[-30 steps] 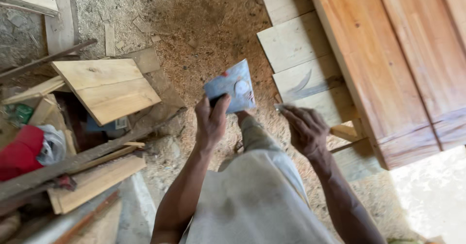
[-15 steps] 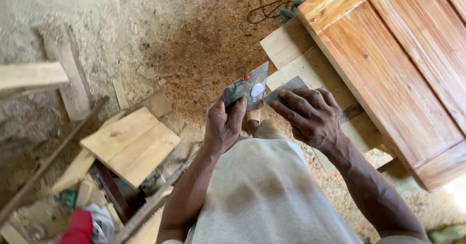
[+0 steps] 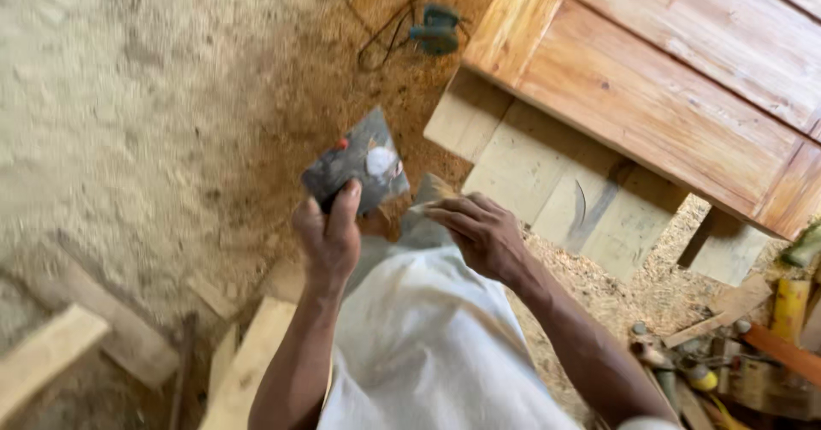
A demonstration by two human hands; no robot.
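Observation:
My left hand [image 3: 327, 235] grips a flat grey metal scraper blade [image 3: 357, 166] with a blob of pale putty and a red spot on it, held up over the sawdust floor. Just to its right, my right hand [image 3: 475, 231] pinches a second small flat blade [image 3: 430, 192] with pale paste on its edge, close beside the first blade. Both hands are in front of my pale trousers [image 3: 432, 344].
A large varnished wooden door panel [image 3: 650, 88] lies at the upper right on pale boards [image 3: 547, 182]. A power tool with a black cord [image 3: 432, 26] lies on the sawdust. Plank offcuts [image 3: 51, 353] sit lower left; cans and tools [image 3: 753, 353] clutter the lower right.
The view has swung right, so the plank pile at the left left the frame and clutter appeared at the right. My hands moved slightly apart, the left blade now tilted left.

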